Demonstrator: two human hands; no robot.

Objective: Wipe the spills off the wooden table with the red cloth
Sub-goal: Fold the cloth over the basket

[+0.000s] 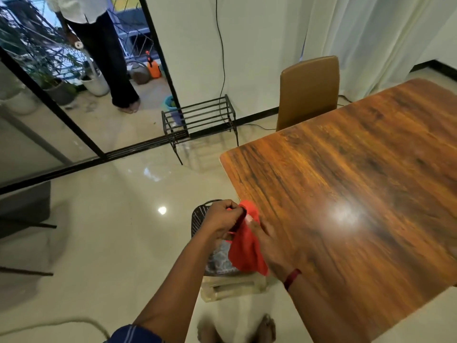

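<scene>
Evidently near done: no spills visible on the wooden table (346, 181); my left hand (222, 219) grips the red cloth (244, 248), my right hand (272, 248) touches it, hold unclear.

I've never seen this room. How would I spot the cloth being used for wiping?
Find the big wooden table on the right. Along its left edge two hands meet: the left hand pinches the red cloth, the right hand touches it. It is the only bright red, limp thing there, hanging beside the table's edge.

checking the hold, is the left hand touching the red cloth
Touching. Head view shows the left hand pinching the red cloth at its top edge.
</scene>
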